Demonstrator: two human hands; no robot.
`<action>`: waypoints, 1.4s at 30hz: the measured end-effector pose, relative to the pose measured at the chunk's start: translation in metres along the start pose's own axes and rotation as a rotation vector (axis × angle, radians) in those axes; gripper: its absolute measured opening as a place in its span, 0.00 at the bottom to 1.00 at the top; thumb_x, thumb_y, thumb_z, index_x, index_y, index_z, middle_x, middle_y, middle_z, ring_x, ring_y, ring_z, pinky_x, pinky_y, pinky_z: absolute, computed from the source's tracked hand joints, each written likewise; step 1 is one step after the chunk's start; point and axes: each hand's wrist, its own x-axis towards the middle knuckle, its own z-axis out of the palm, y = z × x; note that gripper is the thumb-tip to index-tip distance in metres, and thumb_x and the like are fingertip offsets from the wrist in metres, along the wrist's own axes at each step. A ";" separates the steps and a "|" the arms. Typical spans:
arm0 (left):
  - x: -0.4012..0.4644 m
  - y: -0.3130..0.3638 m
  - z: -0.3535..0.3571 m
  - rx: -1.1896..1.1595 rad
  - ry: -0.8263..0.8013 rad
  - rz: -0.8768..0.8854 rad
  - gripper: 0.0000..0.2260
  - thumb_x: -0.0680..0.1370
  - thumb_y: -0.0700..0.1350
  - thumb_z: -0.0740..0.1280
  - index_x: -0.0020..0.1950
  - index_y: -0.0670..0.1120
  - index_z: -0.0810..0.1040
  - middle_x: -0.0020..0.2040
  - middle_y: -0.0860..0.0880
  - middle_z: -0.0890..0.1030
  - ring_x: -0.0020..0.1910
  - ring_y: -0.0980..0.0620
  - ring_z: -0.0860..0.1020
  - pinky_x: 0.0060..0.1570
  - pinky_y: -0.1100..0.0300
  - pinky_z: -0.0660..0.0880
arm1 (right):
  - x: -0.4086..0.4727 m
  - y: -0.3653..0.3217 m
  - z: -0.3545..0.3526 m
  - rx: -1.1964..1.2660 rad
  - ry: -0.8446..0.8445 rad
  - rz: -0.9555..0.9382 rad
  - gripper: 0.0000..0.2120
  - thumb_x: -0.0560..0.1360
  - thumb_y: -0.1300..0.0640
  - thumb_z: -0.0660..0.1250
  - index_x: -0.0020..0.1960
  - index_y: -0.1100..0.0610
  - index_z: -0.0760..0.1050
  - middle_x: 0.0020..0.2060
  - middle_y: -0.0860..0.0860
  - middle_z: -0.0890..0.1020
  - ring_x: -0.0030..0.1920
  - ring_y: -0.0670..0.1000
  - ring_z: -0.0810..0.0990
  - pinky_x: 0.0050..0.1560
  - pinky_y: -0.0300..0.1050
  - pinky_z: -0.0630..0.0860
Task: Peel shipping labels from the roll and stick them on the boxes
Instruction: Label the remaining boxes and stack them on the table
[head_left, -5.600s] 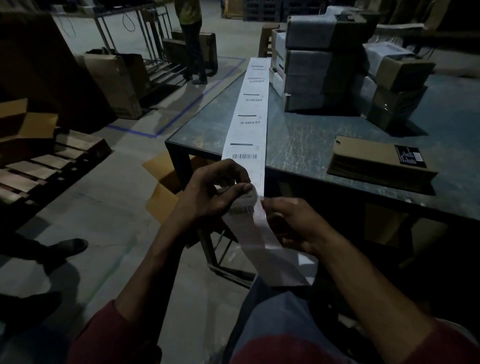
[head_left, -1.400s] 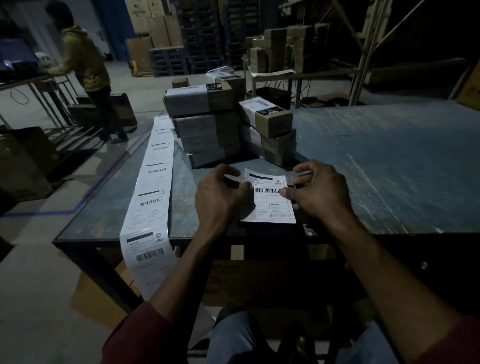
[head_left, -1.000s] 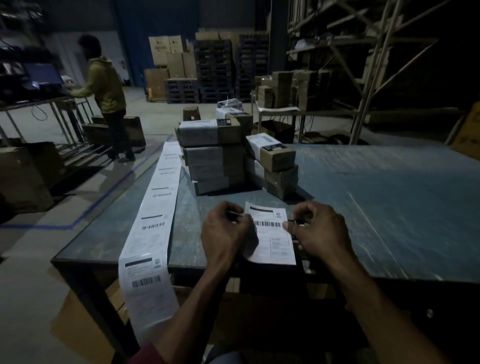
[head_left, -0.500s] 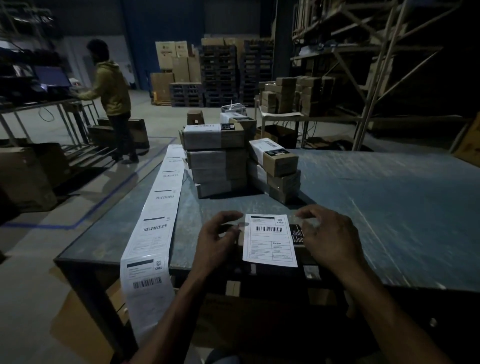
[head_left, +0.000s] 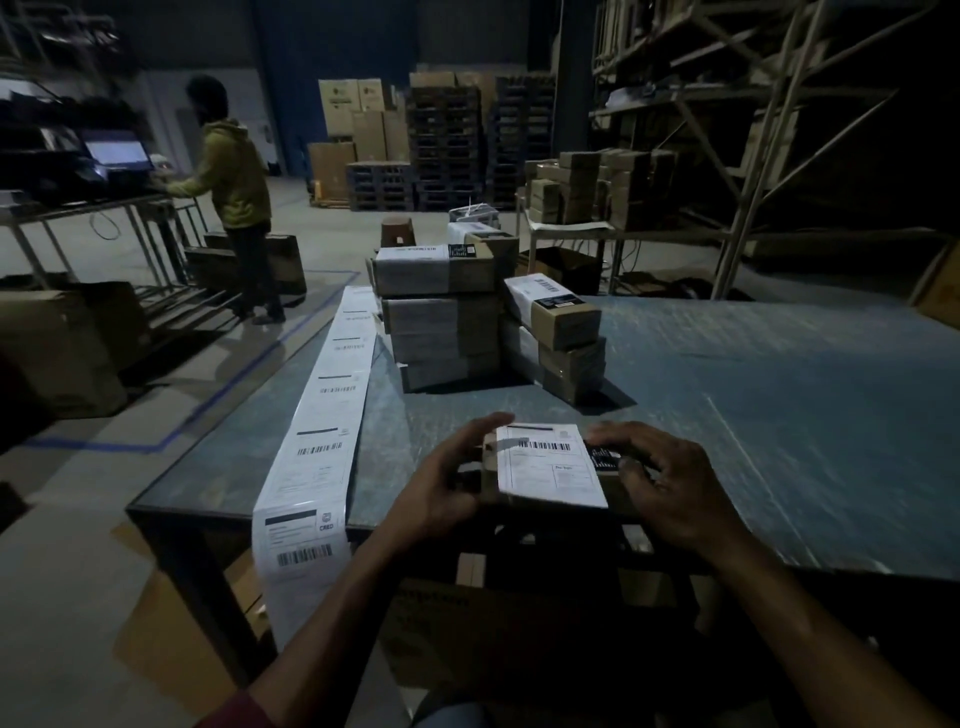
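- The tabletop (head_left: 779, 415) is kept mostly bare on its right side, which leaves working room near the front edge.
- The labelled boxes (head_left: 441, 312) are stacked in two piles at the far left of the tabletop, apparently set aside as finished, well apart from the working spot.
- The strip of labels (head_left: 327, 415) is laid out flat along the left edge and hangs over the front, so the next label can probably be reached without unrolling.
- The box (head_left: 545, 493) in hand is held at the front edge, between both hands, with the fresh label (head_left: 545, 473) lying across its top and wrapping down the near side.
- The left hand (head_left: 441, 483) is curled round the box's left end, steadying it.
- The right hand (head_left: 670, 483) is laid over the right end with fingers bent onto it; a pressing-down of the label is judged to be under way, and its corners may yet need smoothing.
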 end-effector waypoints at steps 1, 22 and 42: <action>0.001 0.004 -0.003 0.000 0.011 0.003 0.34 0.74 0.43 0.80 0.76 0.62 0.72 0.69 0.53 0.79 0.66 0.53 0.80 0.60 0.54 0.81 | 0.000 0.000 -0.003 0.023 0.002 -0.019 0.20 0.72 0.61 0.62 0.58 0.53 0.85 0.58 0.45 0.86 0.61 0.41 0.83 0.64 0.42 0.78; 0.007 0.059 -0.020 0.306 -0.008 -0.062 0.44 0.61 0.67 0.83 0.73 0.75 0.66 0.75 0.54 0.65 0.72 0.50 0.70 0.69 0.50 0.76 | 0.027 -0.028 -0.039 -0.061 -0.172 -0.311 0.42 0.65 0.45 0.83 0.76 0.43 0.70 0.66 0.45 0.82 0.60 0.42 0.83 0.54 0.42 0.84; 0.012 0.069 -0.009 0.433 -0.061 0.566 0.19 0.73 0.46 0.81 0.63 0.46 0.86 0.68 0.50 0.82 0.67 0.57 0.80 0.62 0.57 0.80 | 0.017 -0.014 -0.047 0.168 -0.258 -0.344 0.22 0.74 0.55 0.79 0.66 0.59 0.82 0.67 0.54 0.81 0.68 0.50 0.80 0.67 0.52 0.79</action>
